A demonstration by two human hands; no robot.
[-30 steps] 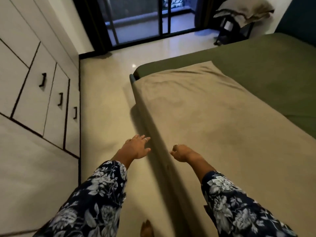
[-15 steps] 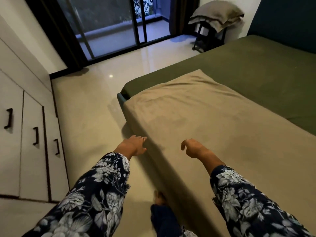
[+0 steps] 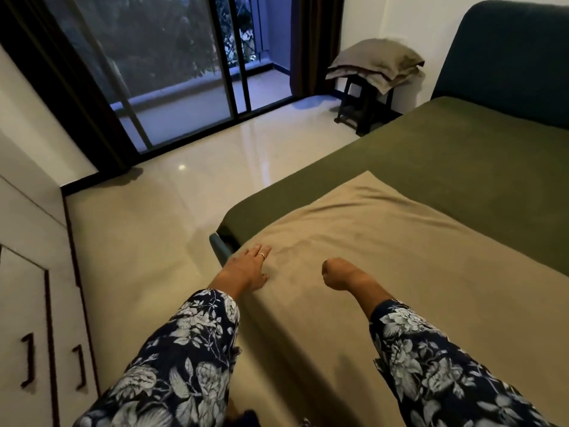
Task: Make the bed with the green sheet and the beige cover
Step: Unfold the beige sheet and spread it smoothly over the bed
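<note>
**Asha:** Glossy pale floor tiles [image 3: 172, 217] run from the sliding glass door [image 3: 172, 72] up to the bed [image 3: 221, 248]. What lies on the bed?

**Ben:** A green sheet [image 3: 446, 167] covers the mattress up to the dark headboard [image 3: 508, 60]. Over the near part lies the beige cover [image 3: 400, 288], its far edge crossing the sheet at a slant and its near side hanging down over the edge of the bed.

**Asha:** And the hands?

**Ben:** The left hand [image 3: 246, 269] lies flat on the cover near its far left corner, fingers straight and slightly spread, a ring on one of them. The right hand [image 3: 338, 274] is just beside it to the right, above or on the cover, with its fingers curled under. Whether it pinches any cloth I cannot tell; the fingertips are hidden.

**Asha:** Sleeves?

**Ben:** Both arms wear dark sleeves [image 3: 184, 359] with a white flower print.

**Asha:** Anything else in the room?

**Ben:** White cabinet doors [image 3: 27, 349] with dark handles stand at the left. Beyond the bed, near the headboard, a small dark stool [image 3: 363, 103] carries a stack of folded grey-beige pillows [image 3: 375, 63]. A dark curtain [image 3: 314, 44] hangs beside the door.
</note>
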